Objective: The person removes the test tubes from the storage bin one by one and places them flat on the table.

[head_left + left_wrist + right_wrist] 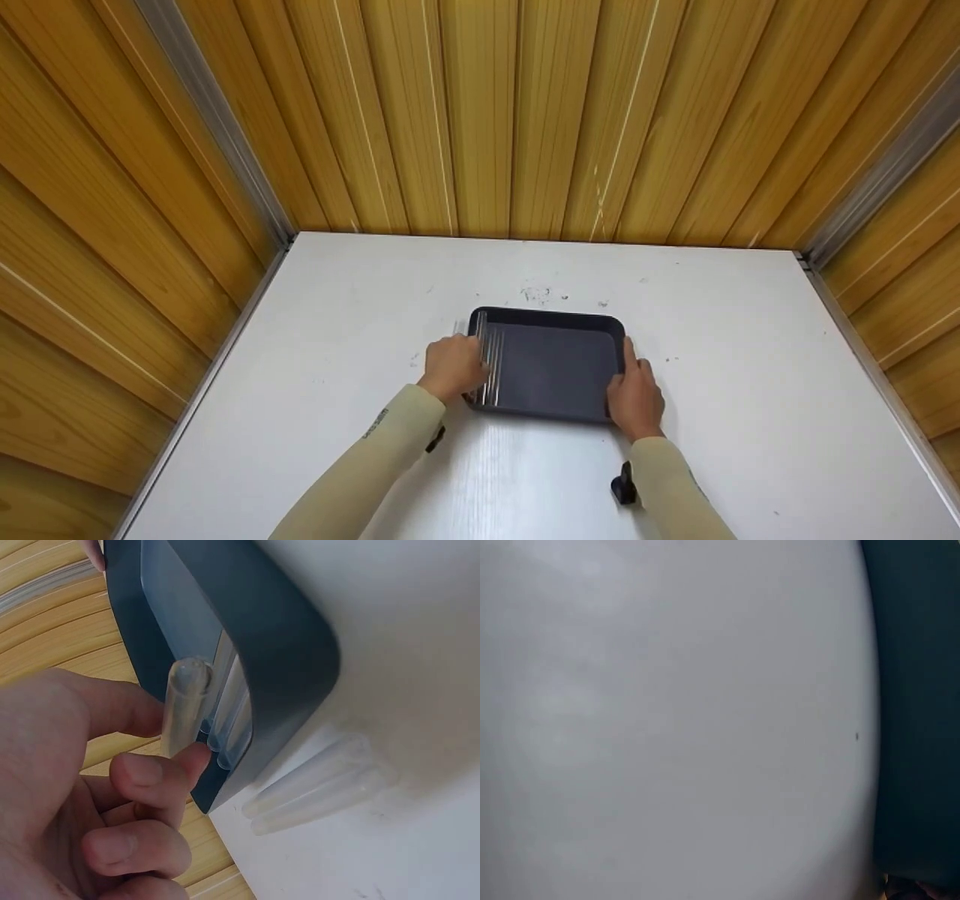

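A dark blue-grey rectangular tray (559, 367) lies on the white table. My left hand (454, 367) is at its left end and pinches a clear test tube (182, 712) between thumb and fingers, just over the rim. Inside the tray, several clear tubes (495, 367) lie side by side along the left end. Two more clear tubes (322, 784) rest on the table outside that end. On the opposite side my right hand (636, 397) grips the tray's right edge, thumb over the rim. Only the tray's outer wall (919, 705) and the table show in the right wrist view.
The white tabletop (360, 315) has dark scuff marks (536, 294) behind the tray. Wood-patterned panels (480, 120) stand at the back and both sides, with metal posts (225, 112) at the corners. A black device (624, 484) sits at the right wrist.
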The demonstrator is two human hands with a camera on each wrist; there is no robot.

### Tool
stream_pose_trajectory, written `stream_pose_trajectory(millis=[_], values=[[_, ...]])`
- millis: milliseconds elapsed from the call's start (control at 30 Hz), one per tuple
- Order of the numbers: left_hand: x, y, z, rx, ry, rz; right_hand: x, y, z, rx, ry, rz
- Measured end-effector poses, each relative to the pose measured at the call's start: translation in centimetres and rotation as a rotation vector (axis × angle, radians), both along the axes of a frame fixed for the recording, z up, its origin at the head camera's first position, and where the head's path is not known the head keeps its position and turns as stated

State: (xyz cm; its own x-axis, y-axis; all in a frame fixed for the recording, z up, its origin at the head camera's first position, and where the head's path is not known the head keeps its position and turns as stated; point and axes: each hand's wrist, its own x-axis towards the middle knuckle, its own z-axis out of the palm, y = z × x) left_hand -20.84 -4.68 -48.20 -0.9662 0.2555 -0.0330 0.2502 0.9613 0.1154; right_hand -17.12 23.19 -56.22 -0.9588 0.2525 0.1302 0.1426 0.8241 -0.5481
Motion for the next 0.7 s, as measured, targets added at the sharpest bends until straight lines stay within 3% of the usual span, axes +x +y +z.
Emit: stream_pose_trajectory(millis=[700], values=[[-0.2,-1.3,-0.2,-0.010,0.005,0.034,0.1,0.1,-0.2,0.007,0.008,0.013]])
